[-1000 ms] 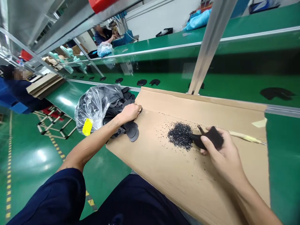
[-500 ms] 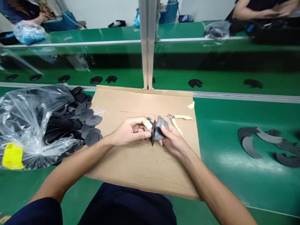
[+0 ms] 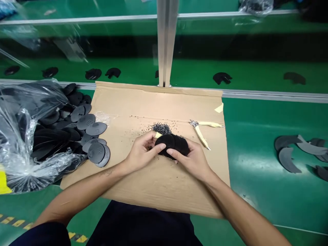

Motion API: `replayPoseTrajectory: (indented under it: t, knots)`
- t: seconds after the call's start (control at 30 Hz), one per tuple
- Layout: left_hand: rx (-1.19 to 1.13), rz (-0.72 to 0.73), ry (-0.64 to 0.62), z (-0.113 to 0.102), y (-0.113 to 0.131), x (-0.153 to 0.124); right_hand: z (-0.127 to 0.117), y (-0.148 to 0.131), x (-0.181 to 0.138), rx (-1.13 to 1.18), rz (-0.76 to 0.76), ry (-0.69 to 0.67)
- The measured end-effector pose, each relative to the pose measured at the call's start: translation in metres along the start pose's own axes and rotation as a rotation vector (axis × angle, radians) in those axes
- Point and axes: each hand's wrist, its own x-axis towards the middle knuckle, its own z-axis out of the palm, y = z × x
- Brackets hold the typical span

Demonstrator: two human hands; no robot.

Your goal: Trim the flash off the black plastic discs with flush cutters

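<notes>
Above the middle of a cardboard sheet [image 3: 153,184], both hands hold thin black discs [image 3: 171,144] that overlap like a fanned stack. My left hand [image 3: 142,150] pinches the left-hand disc, thumb on its face; a pale yellow wrap [image 3: 158,135] shows on a finger. My right hand [image 3: 193,157] grips the rest of the stack from the right, with its thumb across the front. Just behind the hands lies a heap of tiny black scraps [image 3: 162,128]. Nippers with yellow handles [image 3: 202,135] rest spread apart on the cardboard, right of the hands.
At left, a clear plastic bag [image 3: 25,150] spills many black oval discs [image 3: 96,152] onto the cardboard's edge. Curved black pieces [image 3: 289,159] lie on the green bench at right. A metal post [image 3: 165,44] rises behind the cardboard. More black pieces [image 3: 222,78] sit beyond the rail.
The left disc was held edge-on apart from the stack; now it lies flat against it, faces turned toward me. The view has tilted down, showing the scrap heap more fully.
</notes>
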Motion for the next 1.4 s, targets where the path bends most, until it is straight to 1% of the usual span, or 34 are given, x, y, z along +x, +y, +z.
replayPoseTrajectory:
  t: [0.1, 0.2, 0.3, 0.43, 0.53, 0.6, 0.7, 1.0, 1.17, 1.3, 1.4]
  knots:
    - [0.099, 0.029, 0.022, -0.002, -0.005, -0.004, 0.002, -0.001, -0.003, -0.072, -0.005, 0.005]
    - [0.185, 0.092, 0.053, -0.005, -0.008, -0.009, 0.004, -0.004, -0.004, -0.132, -0.055, -0.001]
    - [0.218, 0.125, 0.042, -0.004, -0.01, -0.012, 0.005, -0.005, -0.004, -0.136, -0.078, -0.031]
    - [0.238, 0.151, 0.026, -0.003, -0.01, -0.012, 0.006, -0.003, -0.005, -0.135, -0.06, -0.05]
    - [0.264, 0.172, 0.039, -0.003, -0.008, -0.011, 0.008, -0.002, -0.005, -0.119, -0.035, -0.043]
    - [0.276, 0.197, 0.04, -0.002, -0.007, -0.011, 0.009, -0.001, -0.005, -0.124, -0.046, -0.025]
    - [0.286, 0.219, 0.051, -0.001, -0.006, -0.011, 0.009, -0.002, -0.005, -0.133, -0.075, -0.018]
    - [0.272, 0.212, 0.059, 0.0, -0.007, -0.013, 0.008, -0.001, -0.006, -0.164, -0.109, -0.019]
    - [0.235, 0.147, 0.032, -0.004, -0.005, -0.008, 0.008, 0.0, -0.007, -0.256, -0.198, 0.023]
    - [0.19, 0.204, 0.022, -0.008, -0.003, -0.001, 0.008, 0.003, -0.009, -0.316, -0.275, 0.063]
    - [0.147, 0.216, 0.011, -0.007, -0.002, 0.0, 0.008, 0.006, -0.011, -0.357, -0.329, 0.074]
